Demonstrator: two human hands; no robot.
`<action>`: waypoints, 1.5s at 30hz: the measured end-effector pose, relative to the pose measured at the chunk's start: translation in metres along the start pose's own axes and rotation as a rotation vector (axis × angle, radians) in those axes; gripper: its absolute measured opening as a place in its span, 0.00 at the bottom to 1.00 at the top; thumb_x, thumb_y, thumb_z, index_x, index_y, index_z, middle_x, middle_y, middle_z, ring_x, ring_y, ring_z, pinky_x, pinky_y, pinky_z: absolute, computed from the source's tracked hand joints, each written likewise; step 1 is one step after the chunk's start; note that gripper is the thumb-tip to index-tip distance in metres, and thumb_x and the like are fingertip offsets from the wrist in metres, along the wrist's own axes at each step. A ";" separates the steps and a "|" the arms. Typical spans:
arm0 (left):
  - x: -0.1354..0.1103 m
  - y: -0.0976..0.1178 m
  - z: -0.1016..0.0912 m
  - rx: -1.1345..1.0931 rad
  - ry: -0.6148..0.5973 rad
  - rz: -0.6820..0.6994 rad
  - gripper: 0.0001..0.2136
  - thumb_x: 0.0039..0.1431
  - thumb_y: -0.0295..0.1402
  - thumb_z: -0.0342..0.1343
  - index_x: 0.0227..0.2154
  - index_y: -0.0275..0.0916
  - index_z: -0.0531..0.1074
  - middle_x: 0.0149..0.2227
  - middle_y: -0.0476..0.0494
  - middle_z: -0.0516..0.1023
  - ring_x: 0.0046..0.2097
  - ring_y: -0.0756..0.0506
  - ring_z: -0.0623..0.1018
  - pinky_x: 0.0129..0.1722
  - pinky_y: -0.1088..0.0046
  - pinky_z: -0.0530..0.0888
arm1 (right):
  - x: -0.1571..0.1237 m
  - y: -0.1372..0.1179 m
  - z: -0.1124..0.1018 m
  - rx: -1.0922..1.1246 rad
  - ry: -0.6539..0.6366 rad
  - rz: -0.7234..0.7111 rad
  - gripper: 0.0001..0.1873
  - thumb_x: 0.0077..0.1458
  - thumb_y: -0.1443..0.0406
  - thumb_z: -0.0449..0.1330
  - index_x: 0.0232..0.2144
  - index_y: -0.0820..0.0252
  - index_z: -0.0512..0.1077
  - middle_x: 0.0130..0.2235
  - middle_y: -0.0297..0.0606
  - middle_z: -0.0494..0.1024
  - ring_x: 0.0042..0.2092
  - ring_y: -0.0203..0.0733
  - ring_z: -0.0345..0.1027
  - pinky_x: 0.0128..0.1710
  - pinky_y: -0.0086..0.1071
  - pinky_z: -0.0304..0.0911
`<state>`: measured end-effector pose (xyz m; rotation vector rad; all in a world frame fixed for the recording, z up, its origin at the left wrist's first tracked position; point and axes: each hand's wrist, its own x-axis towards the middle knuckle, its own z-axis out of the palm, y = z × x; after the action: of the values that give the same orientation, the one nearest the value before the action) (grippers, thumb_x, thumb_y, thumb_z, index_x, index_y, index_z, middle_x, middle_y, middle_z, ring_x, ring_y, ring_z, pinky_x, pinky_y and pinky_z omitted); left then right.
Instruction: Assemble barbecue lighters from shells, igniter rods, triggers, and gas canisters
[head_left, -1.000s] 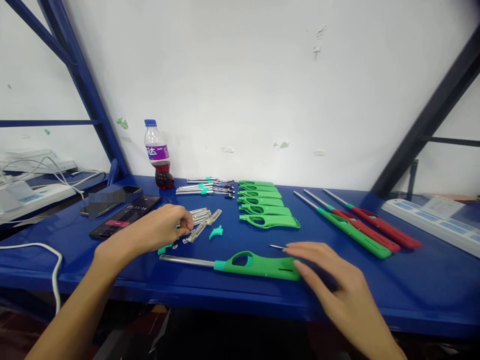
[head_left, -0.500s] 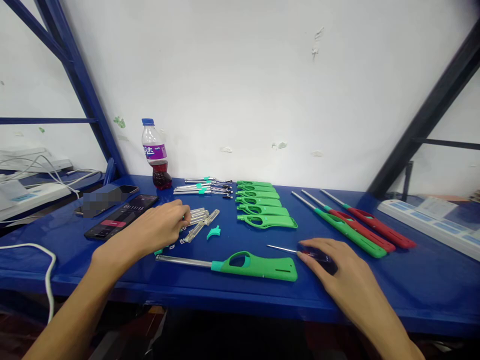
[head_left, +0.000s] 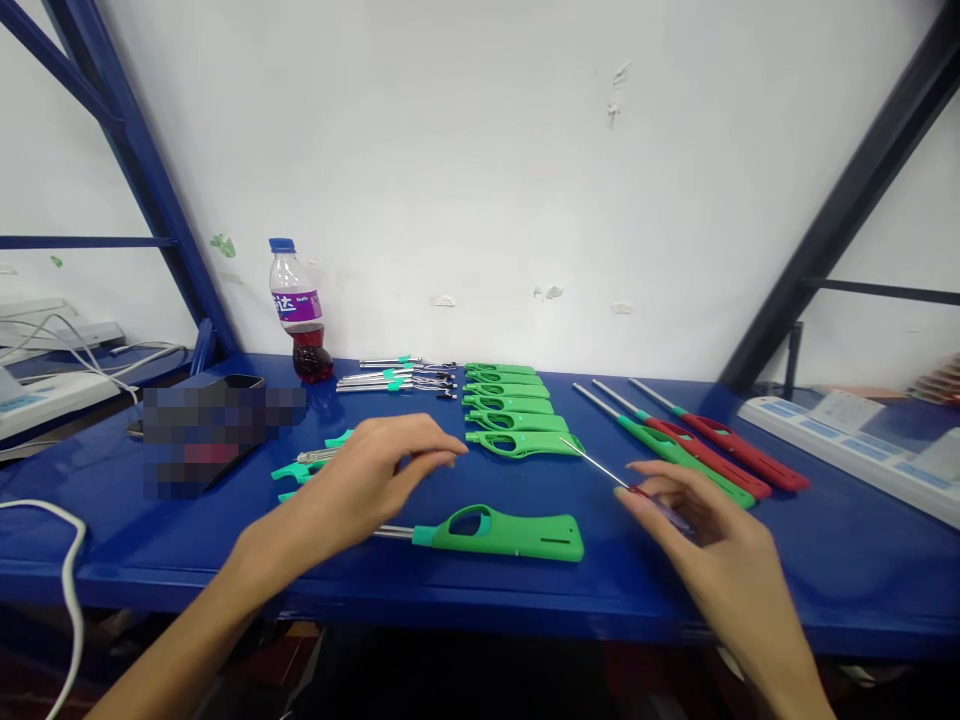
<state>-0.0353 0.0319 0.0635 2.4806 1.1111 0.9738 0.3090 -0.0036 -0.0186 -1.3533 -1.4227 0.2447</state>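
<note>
My right hand [head_left: 705, 535] holds a screwdriver [head_left: 596, 463] by its dark reddish, see-through handle. Its thin metal shaft points up and left, the tip appearing over the nearest of several green lighter shells [head_left: 517, 443]. My left hand [head_left: 375, 470] hovers over the table with fingers stretched right and the thumb slightly below them; I see nothing in it. Below lies a long green lighter [head_left: 517, 535], part of its metal barrel hidden by my left wrist. Teal trigger pieces [head_left: 296, 472] and slim light-coloured parts [head_left: 316, 455] show beside the left forearm.
Metal lighter barrels with wires [head_left: 390, 380] lie at the back, near a drink bottle [head_left: 300, 320]. Green and red long lighters [head_left: 720, 445] rest at the right, beside a white power strip [head_left: 847, 450]. A phone [head_left: 244, 382], partly blurred out, and a white cable [head_left: 71, 560] lie left.
My left hand has moved right, off the small parts, and its fingers have straightened. My right hand has lifted the screwdriver and tilted its tip upward. The view has shifted slightly.
</note>
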 end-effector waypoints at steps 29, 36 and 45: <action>-0.006 0.042 0.107 -0.237 0.218 0.191 0.06 0.70 0.23 0.62 0.42 0.36 0.82 0.39 0.45 0.86 0.38 0.47 0.84 0.39 0.76 0.77 | -0.003 -0.036 0.020 0.466 0.286 -0.386 0.18 0.64 0.71 0.69 0.54 0.54 0.75 0.36 0.31 0.84 0.32 0.39 0.82 0.32 0.31 0.78; -0.008 0.044 0.107 -0.272 0.226 0.204 0.05 0.69 0.23 0.63 0.42 0.36 0.83 0.39 0.45 0.87 0.37 0.48 0.85 0.39 0.77 0.78 | -0.004 -0.036 0.020 0.485 0.253 -0.384 0.19 0.64 0.72 0.68 0.55 0.53 0.75 0.37 0.30 0.84 0.33 0.36 0.82 0.33 0.29 0.79; -0.007 0.046 0.106 -0.290 0.233 0.220 0.07 0.69 0.20 0.62 0.42 0.36 0.84 0.38 0.45 0.88 0.38 0.48 0.86 0.41 0.78 0.79 | -0.005 -0.039 0.020 0.503 0.227 -0.367 0.17 0.68 0.71 0.65 0.56 0.52 0.74 0.38 0.30 0.83 0.33 0.35 0.81 0.32 0.28 0.79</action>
<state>0.0582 0.0004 0.0030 2.3270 0.7007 1.4071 0.2699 -0.0098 0.0005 -0.6746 -1.2789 0.1829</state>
